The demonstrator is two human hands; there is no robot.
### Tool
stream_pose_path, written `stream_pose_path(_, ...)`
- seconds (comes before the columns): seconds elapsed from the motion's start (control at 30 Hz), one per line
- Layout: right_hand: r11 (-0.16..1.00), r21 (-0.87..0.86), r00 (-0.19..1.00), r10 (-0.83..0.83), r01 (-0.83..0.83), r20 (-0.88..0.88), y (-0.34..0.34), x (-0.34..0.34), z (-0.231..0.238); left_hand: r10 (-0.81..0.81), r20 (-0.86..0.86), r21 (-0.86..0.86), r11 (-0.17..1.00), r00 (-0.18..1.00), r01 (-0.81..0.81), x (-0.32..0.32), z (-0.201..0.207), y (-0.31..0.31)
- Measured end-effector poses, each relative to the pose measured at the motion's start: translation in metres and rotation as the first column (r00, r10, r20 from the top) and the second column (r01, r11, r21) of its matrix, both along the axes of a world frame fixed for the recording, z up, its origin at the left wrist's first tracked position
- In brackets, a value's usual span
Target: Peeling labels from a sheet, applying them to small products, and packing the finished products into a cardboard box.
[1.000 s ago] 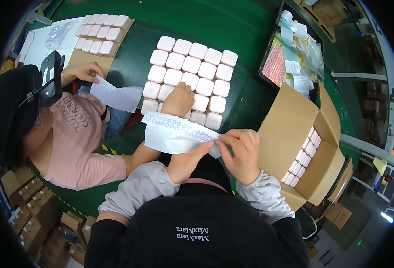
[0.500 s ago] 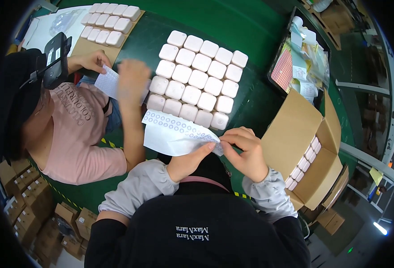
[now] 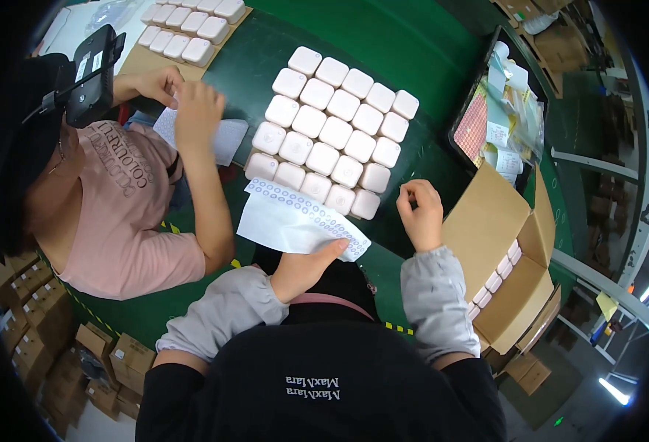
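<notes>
My left hand (image 3: 306,269) grips a white sticker sheet (image 3: 280,225) by its near right part, thumb on top. Rows of small purple ring stickers run along the sheet's far edge. Just beyond it, several white rounded-square cases (image 3: 335,132) stand in tight rows on the green table; the sheet overlaps the nearest row. Some cases carry a small round mark in a corner. My right hand (image 3: 421,212) is apart from the sheet, right of the cases, its fingertips pinched together. Whatever lies between those fingertips is too small to make out.
At my left a co-worker's hand (image 3: 199,110) works over another sticker sheet (image 3: 228,140). More white cases (image 3: 181,44) sit on cardboard at the far left. To the right stand an open carton (image 3: 486,202) with white cases inside and a black tray (image 3: 453,136) of papers and bags.
My right hand has left the sheet's right end and moved right, fingers pinched. The sheet stays in my left hand, its right end now free. The co-worker's hands have drawn closer together.
</notes>
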State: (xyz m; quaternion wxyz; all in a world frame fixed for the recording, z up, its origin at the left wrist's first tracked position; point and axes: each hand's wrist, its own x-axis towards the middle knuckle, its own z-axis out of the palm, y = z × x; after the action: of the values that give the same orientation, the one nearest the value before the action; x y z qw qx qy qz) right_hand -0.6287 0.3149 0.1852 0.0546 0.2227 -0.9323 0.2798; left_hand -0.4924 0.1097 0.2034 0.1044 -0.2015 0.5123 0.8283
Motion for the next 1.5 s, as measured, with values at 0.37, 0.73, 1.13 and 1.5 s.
stream_pose_path(0.37,0.973,0.183,0.971,0.171,-0.140,-0.167,0.012,-0.035,-0.071,-0.077,0.042,0.084,0.994,0.996,0.073,0.008,-0.009,-0.005)
stream_pose_path(0.73,0.958,0.224,0.949,0.227,-0.177,-0.221,0.009,-0.034,-0.072,-0.074,0.042,0.084,0.994,0.996,0.070,0.011,-0.010,-0.003)
stream_pose_path(1.13,0.936,0.277,0.945,0.273,-0.217,-0.181,0.005,-0.032,-0.067,-0.076,0.061,0.073,0.995,0.995,0.071,0.011,-0.006,-0.002)
stream_pose_path(1.5,0.997,0.058,0.998,-0.048,0.046,0.028,-0.005,-0.007,0.024,0.043,-0.005,-0.007,0.999,0.999,-0.043,0.005,0.000,-0.002)
